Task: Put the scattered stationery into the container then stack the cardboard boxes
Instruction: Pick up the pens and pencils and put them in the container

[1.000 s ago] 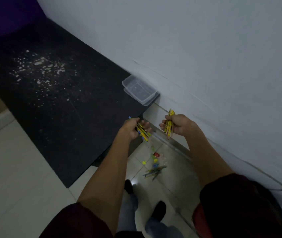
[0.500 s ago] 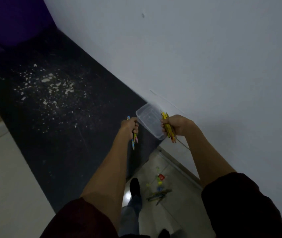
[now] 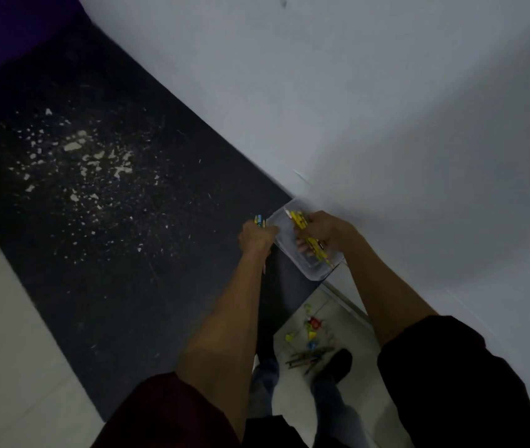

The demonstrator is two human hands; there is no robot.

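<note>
Clear plastic, the container (image 3: 313, 273) sits on the near right corner of the table (image 3: 111, 253). Its far side is against the wall (image 3: 386, 124) and its near end reaches the table edge.

The right hand (image 3: 325, 232) is over the container, fingers curled round yellow pencils (image 3: 302, 226). These slant along the container's length, and the fingertips dip below its rim. Whether the pencils touch the bottom cannot be told, and anything else inside is too blurred to make out.

The left hand (image 3: 257, 237) is just beside the container's left rim. It is closed in a fist round a few sticks (image 3: 259, 219), of which only blue and yellow ends show above the knuckles. The thumb side seems to meet the rim, but the blur hides any contact.

Left of and beyond that hand the dark top runs on to a scatter of white crumbs (image 3: 79, 156), well apart from both hands. The table's left edge meets pale floor (image 3: 15, 318).

Below the near corner, between the wall and the person's shoes (image 3: 338, 362), loose stationery (image 3: 310, 345) lies on the tiles: small yellow, red and blue bits and a cluster of pens.
</note>
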